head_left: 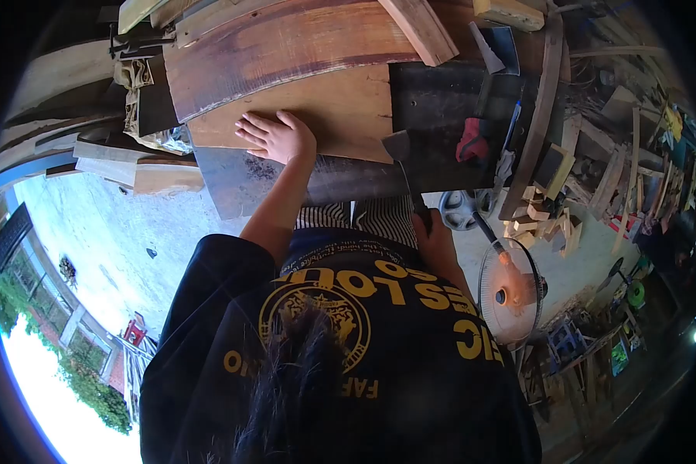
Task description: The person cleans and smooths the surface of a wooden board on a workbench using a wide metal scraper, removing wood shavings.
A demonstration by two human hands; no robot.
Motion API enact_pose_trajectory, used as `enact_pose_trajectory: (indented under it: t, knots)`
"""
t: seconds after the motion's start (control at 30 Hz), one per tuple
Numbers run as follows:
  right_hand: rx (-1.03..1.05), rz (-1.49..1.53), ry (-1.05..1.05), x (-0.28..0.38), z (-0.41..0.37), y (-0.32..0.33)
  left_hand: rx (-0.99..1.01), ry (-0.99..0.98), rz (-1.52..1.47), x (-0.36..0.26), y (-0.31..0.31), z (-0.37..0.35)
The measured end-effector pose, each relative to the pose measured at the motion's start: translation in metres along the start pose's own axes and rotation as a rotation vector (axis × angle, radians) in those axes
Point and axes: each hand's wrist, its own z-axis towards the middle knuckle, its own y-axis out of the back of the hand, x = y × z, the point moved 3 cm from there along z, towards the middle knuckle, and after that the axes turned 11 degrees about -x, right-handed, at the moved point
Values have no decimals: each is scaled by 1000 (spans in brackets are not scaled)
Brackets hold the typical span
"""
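Note:
My left hand lies flat with fingers spread on a thin brown wooden board. Close to my right thigh, my right hand is closed around the dark handle of a thin-shafted tool. The far end of that tool has a dark, spade-shaped blade, which overlaps the board's near right corner in this view. Beneath the board is a dark work surface. A larger, reddish-brown plank with a curved edge borders the board on the far side.
Right of the board lie a red and black object and a blue pen-like item. A folded dark sheet sits farther back. On the floor at right stand an orange fan and wood offcuts.

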Motion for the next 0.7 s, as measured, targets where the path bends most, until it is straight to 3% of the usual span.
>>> enact_pose_trajectory:
  t: [0.13,0.2,0.33,0.57,0.7]
  knots:
    - [5,16,20,0,14,-4,-18,17,5,0,-1,0]
    - [-126,-5,64,13,37,-10,-23,7,8,0,-1,1]
    - [-148,-28,82,8,52,-20,-36,-1,0,0,0,0]
    - [-244,-12,209,22,74,1,-19,-13,-17,0,2,-1]
    - [-226,-275,253,62,123,35,6,-8,-31,-2,5,0]
